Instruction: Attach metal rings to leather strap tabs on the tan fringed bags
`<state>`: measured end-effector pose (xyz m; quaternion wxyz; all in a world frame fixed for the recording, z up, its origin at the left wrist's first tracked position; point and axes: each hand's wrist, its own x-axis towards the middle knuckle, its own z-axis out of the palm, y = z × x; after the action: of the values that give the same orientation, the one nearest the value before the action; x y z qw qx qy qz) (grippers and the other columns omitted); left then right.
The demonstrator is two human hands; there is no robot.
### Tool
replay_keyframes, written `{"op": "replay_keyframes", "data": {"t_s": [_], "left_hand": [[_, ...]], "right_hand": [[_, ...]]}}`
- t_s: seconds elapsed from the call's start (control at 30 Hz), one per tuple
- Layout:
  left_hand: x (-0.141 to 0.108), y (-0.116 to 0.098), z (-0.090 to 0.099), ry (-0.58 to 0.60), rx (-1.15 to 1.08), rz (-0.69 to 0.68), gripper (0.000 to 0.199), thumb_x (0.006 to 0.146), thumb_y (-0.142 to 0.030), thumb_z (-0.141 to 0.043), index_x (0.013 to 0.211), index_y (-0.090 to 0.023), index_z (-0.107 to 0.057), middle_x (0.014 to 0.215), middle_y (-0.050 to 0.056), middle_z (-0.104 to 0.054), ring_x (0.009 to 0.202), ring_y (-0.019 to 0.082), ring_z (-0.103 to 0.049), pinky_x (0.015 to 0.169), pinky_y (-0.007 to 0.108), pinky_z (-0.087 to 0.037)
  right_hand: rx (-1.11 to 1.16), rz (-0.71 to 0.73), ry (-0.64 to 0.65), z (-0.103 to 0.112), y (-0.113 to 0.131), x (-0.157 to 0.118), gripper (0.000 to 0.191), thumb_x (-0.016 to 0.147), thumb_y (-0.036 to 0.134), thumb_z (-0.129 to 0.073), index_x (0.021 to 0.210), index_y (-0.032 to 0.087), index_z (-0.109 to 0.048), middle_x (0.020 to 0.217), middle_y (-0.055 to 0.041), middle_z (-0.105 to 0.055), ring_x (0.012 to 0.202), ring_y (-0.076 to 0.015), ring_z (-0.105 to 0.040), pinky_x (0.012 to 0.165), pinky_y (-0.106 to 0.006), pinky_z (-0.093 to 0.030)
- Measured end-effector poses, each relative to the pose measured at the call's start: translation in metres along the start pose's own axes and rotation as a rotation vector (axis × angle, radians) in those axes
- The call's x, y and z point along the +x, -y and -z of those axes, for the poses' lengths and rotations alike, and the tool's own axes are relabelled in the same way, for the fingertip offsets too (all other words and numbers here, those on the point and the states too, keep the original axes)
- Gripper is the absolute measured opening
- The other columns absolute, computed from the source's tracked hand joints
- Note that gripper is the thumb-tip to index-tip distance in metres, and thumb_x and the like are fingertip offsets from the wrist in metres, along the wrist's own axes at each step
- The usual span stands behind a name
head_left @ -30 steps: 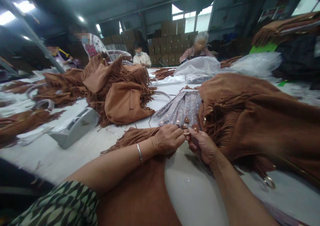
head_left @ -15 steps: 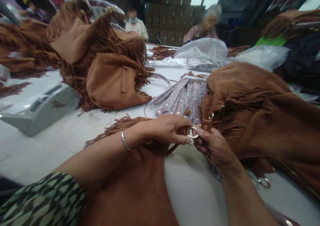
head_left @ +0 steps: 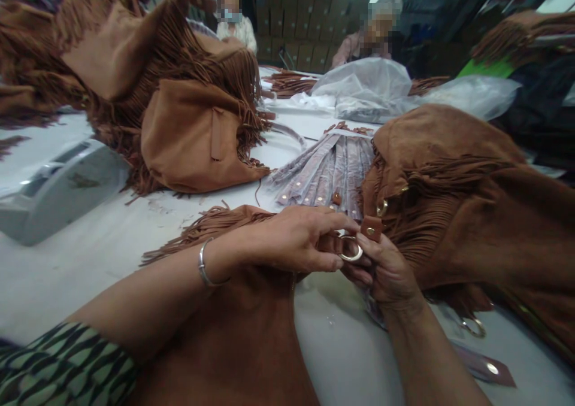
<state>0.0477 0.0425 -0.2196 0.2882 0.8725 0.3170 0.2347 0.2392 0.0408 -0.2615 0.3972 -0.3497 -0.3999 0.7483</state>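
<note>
Close together over the table, my two hands meet at a gold metal ring [head_left: 359, 254]. My left hand [head_left: 299, 238] is closed at the ring's left side, its index finger passing above and its thumb below. Between the thumb and fingers of my right hand [head_left: 395, 274] is a brown leather strap [head_left: 371, 229], its end with a gold stud sticking up beside the ring. The strap's lower part is mostly hidden by the hand. Under my left forearm lies a brown suede bag [head_left: 233, 340] with fringe at its far edge.
A fringed bag pile [head_left: 193, 136] stands at the left behind a grey dispenser-like device [head_left: 76, 190]. Plastic-wrapped straps [head_left: 327, 163] fan out ahead. More bags [head_left: 453, 148] lie at the right, near a loose wrapped strap [head_left: 485, 364]. Two people sit across the table.
The ring has turned more face-on and sits slightly lower. My left index finger has stretched towards the strap end. The view has shifted a little, showing more of the loose strap at lower right.
</note>
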Motion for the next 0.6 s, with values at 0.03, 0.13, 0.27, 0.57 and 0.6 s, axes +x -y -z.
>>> {"op": "replay_keyframes", "data": {"t_s": [0.03, 0.13, 0.27, 0.57, 0.6], "left_hand": [[0.000, 0.000, -0.001, -0.023, 0.028, -0.009, 0.041, 0.081, -0.026, -0.061, 0.120, -0.019, -0.053, 0.095, 0.002, -0.062, 0.086, 0.013, -0.058, 0.075, 0.022, -0.043], [-0.001, -0.001, -0.007, -0.177, 0.153, 0.091, 0.034, 0.080, -0.032, -0.061, 0.111, -0.019, -0.057, 0.094, 0.002, -0.061, 0.083, 0.015, -0.057, 0.073, 0.025, -0.044], [0.000, -0.002, -0.018, -0.281, 0.313, 0.170, 0.027, 0.080, -0.036, -0.059, 0.101, -0.018, -0.058, 0.089, 0.003, -0.060, 0.079, 0.017, -0.057, 0.069, 0.027, -0.044], [0.000, -0.007, -0.014, -0.143, 0.232, 0.166, 0.026, 0.081, -0.039, -0.061, 0.096, -0.018, -0.057, 0.085, 0.001, -0.062, 0.072, 0.013, -0.057, 0.062, 0.023, -0.040], [0.000, -0.007, -0.014, -0.149, 0.227, 0.185, 0.028, 0.080, -0.038, -0.061, 0.098, -0.017, -0.057, 0.085, 0.001, -0.062, 0.071, 0.013, -0.057, 0.062, 0.023, -0.040]], "right_hand": [[0.018, -0.008, 0.005, -0.001, 0.000, -0.001, 0.037, 0.066, 0.041, -0.077, 0.066, 0.017, -0.050, 0.046, 0.0099, -0.032, 0.031, -0.0024, -0.024, 0.028, -0.014, -0.021], [0.058, 0.012, -0.037, -0.008, 0.000, -0.001, 0.033, 0.073, 0.041, -0.073, 0.068, 0.016, -0.051, 0.050, 0.0086, -0.036, 0.032, -0.0015, -0.027, 0.031, -0.013, -0.023], [-0.030, 0.217, -0.194, -0.017, -0.005, -0.001, 0.030, 0.076, 0.041, -0.071, 0.069, 0.016, -0.055, 0.054, 0.0059, -0.042, 0.040, -0.0033, -0.037, 0.035, -0.013, -0.028], [0.034, 0.002, -0.072, -0.011, 0.002, -0.002, 0.033, 0.072, 0.037, -0.073, 0.062, 0.015, -0.051, 0.049, 0.0078, -0.035, 0.034, -0.0022, -0.029, 0.033, -0.014, -0.024], [0.029, 0.037, -0.094, -0.012, 0.001, -0.002, 0.031, 0.073, 0.037, -0.072, 0.063, 0.015, -0.053, 0.049, 0.0072, -0.037, 0.035, -0.0024, -0.031, 0.034, -0.014, -0.024]]}}
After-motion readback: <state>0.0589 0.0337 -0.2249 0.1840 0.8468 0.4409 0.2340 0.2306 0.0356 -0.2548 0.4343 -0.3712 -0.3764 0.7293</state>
